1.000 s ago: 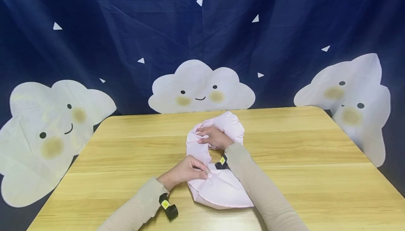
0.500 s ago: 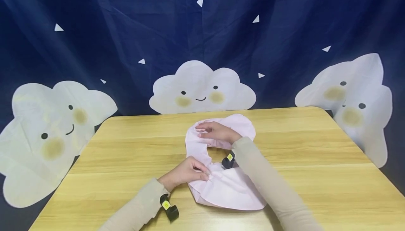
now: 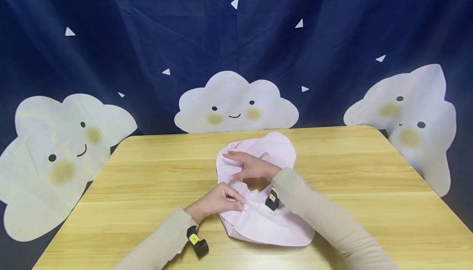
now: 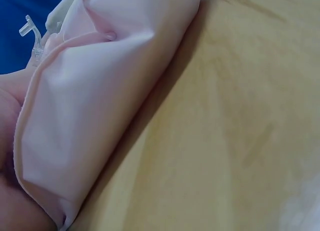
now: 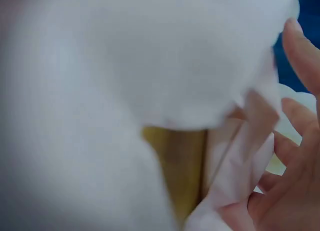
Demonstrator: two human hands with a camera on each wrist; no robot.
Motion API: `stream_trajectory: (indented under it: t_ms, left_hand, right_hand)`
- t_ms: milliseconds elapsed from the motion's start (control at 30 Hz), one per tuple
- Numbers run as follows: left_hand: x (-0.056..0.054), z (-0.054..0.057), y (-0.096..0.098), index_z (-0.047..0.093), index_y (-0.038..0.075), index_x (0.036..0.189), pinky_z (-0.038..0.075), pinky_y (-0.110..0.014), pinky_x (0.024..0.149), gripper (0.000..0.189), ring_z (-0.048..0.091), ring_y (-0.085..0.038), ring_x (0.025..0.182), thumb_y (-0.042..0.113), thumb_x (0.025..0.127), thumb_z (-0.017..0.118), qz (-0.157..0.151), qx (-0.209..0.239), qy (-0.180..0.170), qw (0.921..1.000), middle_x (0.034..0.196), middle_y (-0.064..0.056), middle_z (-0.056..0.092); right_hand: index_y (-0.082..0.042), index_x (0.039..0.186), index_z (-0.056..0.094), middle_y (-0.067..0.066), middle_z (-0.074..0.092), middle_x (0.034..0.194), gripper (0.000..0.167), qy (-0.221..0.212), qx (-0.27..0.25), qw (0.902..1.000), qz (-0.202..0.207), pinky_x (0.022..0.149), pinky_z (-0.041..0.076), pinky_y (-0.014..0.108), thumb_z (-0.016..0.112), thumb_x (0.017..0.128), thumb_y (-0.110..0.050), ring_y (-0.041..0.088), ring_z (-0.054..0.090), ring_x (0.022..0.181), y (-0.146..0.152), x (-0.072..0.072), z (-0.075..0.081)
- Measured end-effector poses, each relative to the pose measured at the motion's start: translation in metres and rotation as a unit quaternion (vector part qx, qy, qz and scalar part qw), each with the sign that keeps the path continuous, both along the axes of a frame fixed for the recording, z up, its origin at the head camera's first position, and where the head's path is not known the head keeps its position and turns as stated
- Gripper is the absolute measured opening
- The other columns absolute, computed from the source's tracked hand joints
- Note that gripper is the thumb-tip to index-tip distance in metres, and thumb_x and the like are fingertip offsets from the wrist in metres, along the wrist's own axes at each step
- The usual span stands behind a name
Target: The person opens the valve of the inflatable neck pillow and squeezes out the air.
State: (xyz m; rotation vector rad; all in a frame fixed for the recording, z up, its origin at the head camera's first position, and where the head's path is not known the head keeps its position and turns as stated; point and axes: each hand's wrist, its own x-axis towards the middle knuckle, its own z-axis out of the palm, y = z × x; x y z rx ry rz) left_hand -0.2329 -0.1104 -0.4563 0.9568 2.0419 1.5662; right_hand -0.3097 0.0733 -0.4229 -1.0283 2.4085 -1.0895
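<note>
Navy curtain is hung at twelve o'clock, beyond the wooden table. Mid-table, a pink ring is laid. Over its eleven o'clock part the right hand is spread wide, contact uncertain. At eight o'clock, it is pinched by the left hand. At ten o'clock in the left wrist view, a clear fitting is seen.

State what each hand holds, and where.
The left hand pinches the pink ring on its near left part; the exact spot pinched is hidden. The right hand is spread over its far left part, no grip visible.
</note>
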Motion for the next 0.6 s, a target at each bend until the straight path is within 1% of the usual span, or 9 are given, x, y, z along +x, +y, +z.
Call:
stream_trajectory:
  t_ms: [100,167,267,400,600]
  left_hand:
    - [0.001,0.0,0.0,0.069,-0.012,0.088,0.05,-0.019,0.072,0.016,0.06,-0.001,0.073,0.001,0.078,0.072,0.004,-0.004,-0.004,1.0,0.081,-0.025,0.069]
    - [0.001,0.0,0.0,0.069,-0.012,0.088,0.05,-0.019,0.073,0.017,0.059,-0.001,0.073,0.001,0.078,0.072,0.006,-0.005,-0.004,1.0,0.08,-0.024,0.069]
    - [0.0,-0.001,0.0,0.069,-0.011,0.088,0.05,-0.019,0.074,0.016,0.059,-0.001,0.074,0.001,0.078,0.073,0.007,-0.008,-0.001,0.9999,0.081,-0.024,0.069]
    - [0.0,-0.001,0.001,0.069,-0.012,0.088,0.05,-0.019,0.074,0.015,0.059,0.0,0.075,0.0,0.078,0.073,0.009,-0.009,0.0,0.9999,0.081,-0.024,0.069]
    - [-0.001,-0.001,0.001,0.069,-0.013,0.088,0.049,-0.018,0.073,0.015,0.058,0.001,0.075,-0.002,0.078,0.072,0.01,-0.01,-0.001,0.9999,0.081,-0.026,0.068]
  right_hand:
    - [-0.011,0.144,0.038,0.017,0.026,0.152,0.07,0.022,0.01,0.9995,0.019,0.111,0.023,0.048,0.071,0.084,-0.025,0.033,0.023,0.14,-0.001,0.001,-0.006]
    - [-0.011,0.143,0.04,0.018,0.026,0.152,0.066,0.03,0.013,0.9991,0.027,0.111,0.022,0.05,0.07,0.085,-0.024,0.035,0.023,0.139,-0.002,0.002,-0.008]
    - [-0.011,0.141,0.042,0.017,0.027,0.152,0.062,0.053,0.026,0.9973,0.042,0.112,0.019,0.05,0.068,0.087,-0.023,0.035,0.023,0.139,-0.002,0.002,-0.012]
    - [-0.01,0.139,0.046,0.02,0.028,0.151,0.056,0.082,0.031,0.9944,0.06,0.112,0.021,0.048,0.067,0.088,-0.022,0.035,0.026,0.138,-0.004,0.002,-0.013]
    - [-0.008,0.132,0.054,0.021,0.03,0.149,0.045,0.09,0.036,0.9929,0.069,0.111,0.024,0.047,0.065,0.089,-0.017,0.035,0.03,0.137,-0.005,0.005,-0.012]
